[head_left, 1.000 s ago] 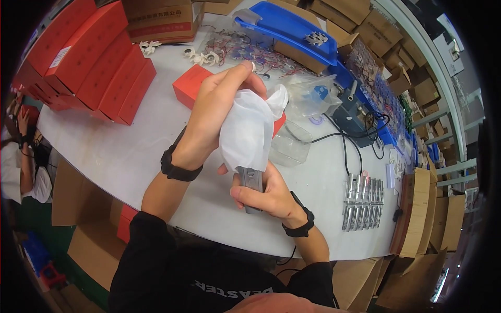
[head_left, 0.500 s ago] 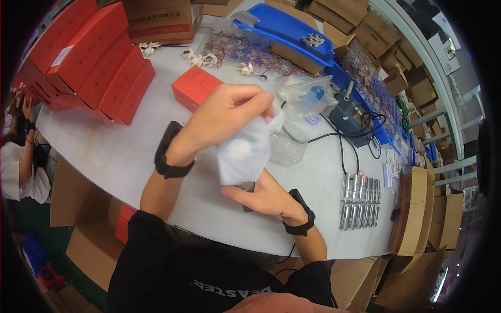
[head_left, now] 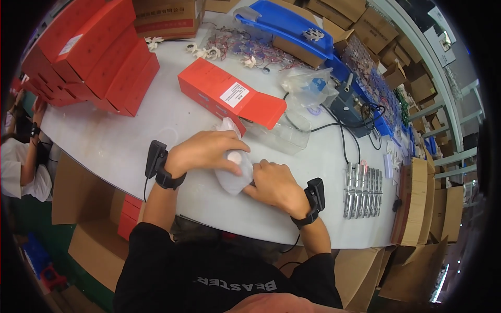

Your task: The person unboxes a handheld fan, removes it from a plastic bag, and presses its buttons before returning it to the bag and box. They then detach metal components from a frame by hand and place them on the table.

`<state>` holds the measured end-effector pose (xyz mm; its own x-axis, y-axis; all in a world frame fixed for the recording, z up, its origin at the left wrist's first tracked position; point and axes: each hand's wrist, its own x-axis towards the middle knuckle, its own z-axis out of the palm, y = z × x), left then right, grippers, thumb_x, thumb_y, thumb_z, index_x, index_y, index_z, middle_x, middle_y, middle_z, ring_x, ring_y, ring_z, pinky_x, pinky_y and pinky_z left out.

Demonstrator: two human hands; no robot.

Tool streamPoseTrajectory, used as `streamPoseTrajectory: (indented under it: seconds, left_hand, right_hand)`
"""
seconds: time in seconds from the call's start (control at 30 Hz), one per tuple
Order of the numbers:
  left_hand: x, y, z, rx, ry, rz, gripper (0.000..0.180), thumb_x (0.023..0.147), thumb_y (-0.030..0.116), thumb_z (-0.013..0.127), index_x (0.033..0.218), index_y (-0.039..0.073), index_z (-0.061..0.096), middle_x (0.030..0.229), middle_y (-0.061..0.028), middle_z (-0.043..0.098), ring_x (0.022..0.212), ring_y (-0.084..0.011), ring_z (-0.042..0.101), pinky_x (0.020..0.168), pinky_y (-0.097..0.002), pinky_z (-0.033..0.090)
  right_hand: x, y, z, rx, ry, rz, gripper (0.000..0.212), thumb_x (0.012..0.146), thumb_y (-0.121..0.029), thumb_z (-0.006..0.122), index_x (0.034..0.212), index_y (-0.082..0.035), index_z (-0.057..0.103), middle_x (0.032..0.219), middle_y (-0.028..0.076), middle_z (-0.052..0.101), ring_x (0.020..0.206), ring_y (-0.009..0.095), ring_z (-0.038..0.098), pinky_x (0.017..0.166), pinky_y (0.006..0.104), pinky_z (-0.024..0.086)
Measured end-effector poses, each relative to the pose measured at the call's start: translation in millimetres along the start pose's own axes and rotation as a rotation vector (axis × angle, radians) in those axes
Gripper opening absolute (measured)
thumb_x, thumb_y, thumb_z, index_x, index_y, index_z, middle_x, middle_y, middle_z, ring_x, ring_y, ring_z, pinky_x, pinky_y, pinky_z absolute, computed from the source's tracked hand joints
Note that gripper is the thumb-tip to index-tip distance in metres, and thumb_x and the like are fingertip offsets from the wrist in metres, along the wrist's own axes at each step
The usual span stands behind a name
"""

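Observation:
A thin white plastic bag [head_left: 233, 181] with a round pale spot on it is between my hands, low over the table; what it wraps is hidden. My left hand [head_left: 204, 152] is closed over its upper left side, thumb and fingers pressing on the plastic. At its right edge my right hand [head_left: 275, 183] is curled shut, knuckles up, and a bit of something dark shows by the thumb. Just beyond the bag lies a long red box [head_left: 211, 86] with a white label, its near right end flap folded out.
Red boxes [head_left: 102, 57] are stacked at the left. A clear plastic tray [head_left: 284, 136], a crumpled clear bag [head_left: 309, 88] and a dark device with cables [head_left: 350, 110] stand right of the red box. Rows of metal parts [head_left: 362, 192] lie at right; a blue tray [head_left: 292, 26] is behind.
Both hands have moved nearer to me, bringing the white bag down toward the table. My left hand no longer covers the red box, so its label and flap now show.

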<state>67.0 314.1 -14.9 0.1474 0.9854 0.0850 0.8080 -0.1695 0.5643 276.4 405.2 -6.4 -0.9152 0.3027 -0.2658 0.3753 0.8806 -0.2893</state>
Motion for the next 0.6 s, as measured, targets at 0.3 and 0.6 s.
streamPoseTrajectory:
  seconds: [0.3,0.6]
  left_hand:
    - [-5.0,-33.6,20.8,-0.493,0.08,0.005,0.023,0.091,0.016,0.069,0.111,0.006,0.073,0.109,-0.0073,0.069,0.102,-0.0272,0.063,0.091,-0.0358,0.05]
    - [-15.9,-12.9,22.9,-0.238,0.179,0.171,0.034,0.082,0.016,0.076,0.115,0.008,0.072,0.114,-0.0052,0.067,0.111,-0.0268,0.059,0.093,-0.0385,0.05]
  right_hand:
    - [-27.7,1.3,-20.0,0.086,0.172,-0.059,0.03,0.087,-0.021,0.074,0.103,0.002,0.064,0.091,0.016,0.068,0.082,0.034,0.067,0.067,0.0421,0.054]
    - [-3.0,-22.3,-19.0,0.036,0.199,0.007,0.018,0.084,-0.011,0.075,0.097,-0.001,0.068,0.088,0.014,0.068,0.074,0.033,0.067,0.064,0.0398,0.053]
